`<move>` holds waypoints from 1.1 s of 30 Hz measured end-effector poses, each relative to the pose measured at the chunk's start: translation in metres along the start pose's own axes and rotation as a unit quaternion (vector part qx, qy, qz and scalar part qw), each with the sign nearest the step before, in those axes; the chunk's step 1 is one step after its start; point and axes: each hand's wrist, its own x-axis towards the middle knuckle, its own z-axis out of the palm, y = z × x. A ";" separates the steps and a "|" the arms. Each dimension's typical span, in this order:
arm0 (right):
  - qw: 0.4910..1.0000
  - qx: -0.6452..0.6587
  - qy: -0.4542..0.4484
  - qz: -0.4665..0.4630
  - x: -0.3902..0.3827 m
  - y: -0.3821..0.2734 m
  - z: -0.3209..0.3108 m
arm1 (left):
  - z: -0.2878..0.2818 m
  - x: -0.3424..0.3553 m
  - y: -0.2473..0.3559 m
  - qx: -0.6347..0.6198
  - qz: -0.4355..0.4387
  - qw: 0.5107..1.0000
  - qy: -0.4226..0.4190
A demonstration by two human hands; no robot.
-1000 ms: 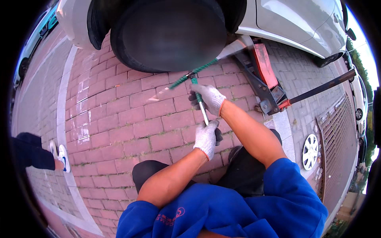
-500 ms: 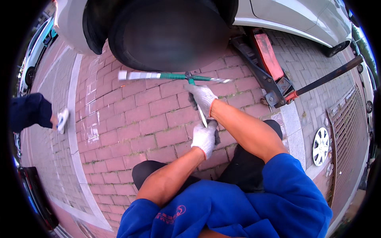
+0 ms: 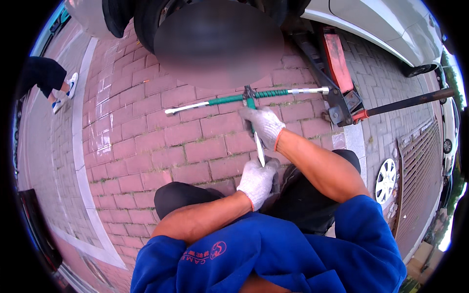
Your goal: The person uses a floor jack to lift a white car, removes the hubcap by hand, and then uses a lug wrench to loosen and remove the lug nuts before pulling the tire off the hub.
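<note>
A cross-shaped lug wrench (image 3: 222,101) with green sleeves and silver ends extends forward from my hands, its crossbar spanning left to right. My right hand (image 3: 266,124), in a pale knit glove, is closed around its stem just below the joint. Nearer my body, my left hand (image 3: 258,180), gloved alike, is closed around the stem's near end. Ahead of the wrench is a car wheel with a black tyre (image 3: 145,29); a blur hides most of it, so whether the wrench touches it cannot be told.
A red and black floor jack (image 3: 337,63) stands under the white car (image 3: 371,19) at right, its long handle (image 3: 410,102) slanting outward. A silver wheel cover (image 3: 386,180) lies beside a metal grate (image 3: 420,171). At far left, a person's legs (image 3: 49,80) show on the paving.
The lug wrench has turned about its stem, and its crossbar now slants up to the right. Both hands still grip the stem. The person's legs at left have shifted, and the view has moved slightly.
</note>
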 end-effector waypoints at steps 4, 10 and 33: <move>0.997 -0.011 -0.042 -0.063 0.012 -0.045 0.017 | -0.009 0.014 0.029 0.001 0.074 0.997 0.001; 0.993 0.021 -0.048 -0.102 0.038 -0.070 0.042 | -0.018 0.018 0.067 0.021 0.105 0.994 0.029; 0.926 0.360 0.093 -0.068 0.144 -0.038 -0.028 | -0.033 0.022 0.060 -0.003 0.129 0.988 0.081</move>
